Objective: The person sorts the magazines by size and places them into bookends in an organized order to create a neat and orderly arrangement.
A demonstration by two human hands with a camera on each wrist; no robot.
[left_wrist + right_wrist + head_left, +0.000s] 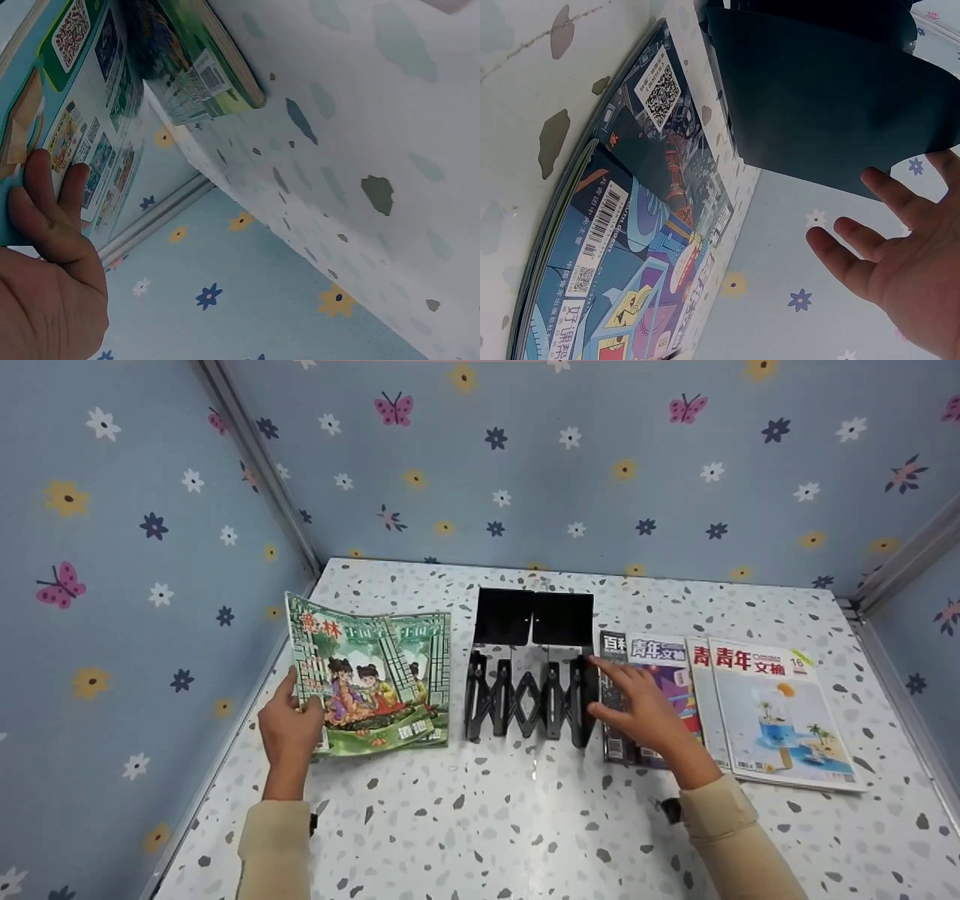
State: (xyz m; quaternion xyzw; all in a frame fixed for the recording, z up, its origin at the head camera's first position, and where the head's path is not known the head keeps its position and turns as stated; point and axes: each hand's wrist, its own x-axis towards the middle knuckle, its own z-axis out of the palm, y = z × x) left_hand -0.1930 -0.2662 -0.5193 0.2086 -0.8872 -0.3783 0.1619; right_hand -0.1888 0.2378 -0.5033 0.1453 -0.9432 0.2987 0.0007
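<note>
At the left of the white, stone-speckled tabletop (450, 825), holds in the left hand (291, 726) a thin paper magazine with a green illustrated cover (356, 690), pinched at the raised left edge with the thumb in front and fingers behind. Overlaps, towards the right, a similar green magazine (431, 682) beneath.

Should prove light and floppy, bowing already across the cover; likely slick on the printed faces and easy to crease at the corners. Best gripped through all the pages near an edge, with fingers spread behind for support, rather than by the cover alone.

Shows red characters at the upper left, two dark-haired figures in purple, yellow and red clothing, and green lattice panels. Carries a QR code on the pale blue back, seen from the left wrist.

Spreads the right hand (649, 712) loosely, gripping nothing, at the right end of a black, scissor-jointed bookend (553, 697); cannot tell whether pressing. Has, beside that hand, overlapping magazines with colourful covers (750, 720).
</note>
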